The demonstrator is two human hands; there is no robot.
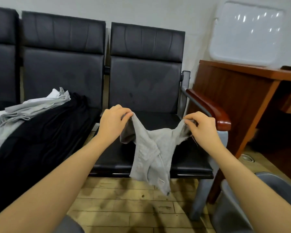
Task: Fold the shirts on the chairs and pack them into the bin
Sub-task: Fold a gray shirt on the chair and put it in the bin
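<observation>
1. Above the right-hand black chair (pixel 146 84), I hold a gray shirt (pixel 151 153) up in the air with both hands.
2. My left hand (pixel 112 123) pinches one top corner of the shirt, fingers curled round the cloth.
3. My right hand (pixel 202 126) pinches the other top corner, fingers and thumb closed on the fabric.
4. Between my hands the shirt sags and hangs crumpled, its lowest tip dangling past the seat's front edge, over the wooden floor (pixel 124 204).
5. On the next chair to the left lies a pile of clothes (pixel 35 125): black cloth with gray and white pieces on top.
6. At lower right, beside my right forearm, stands a gray bin (pixel 232 211).
7. A brown wooden desk (pixel 233 88) stands just beyond the chair's armrest (pixel 213 110).
</observation>
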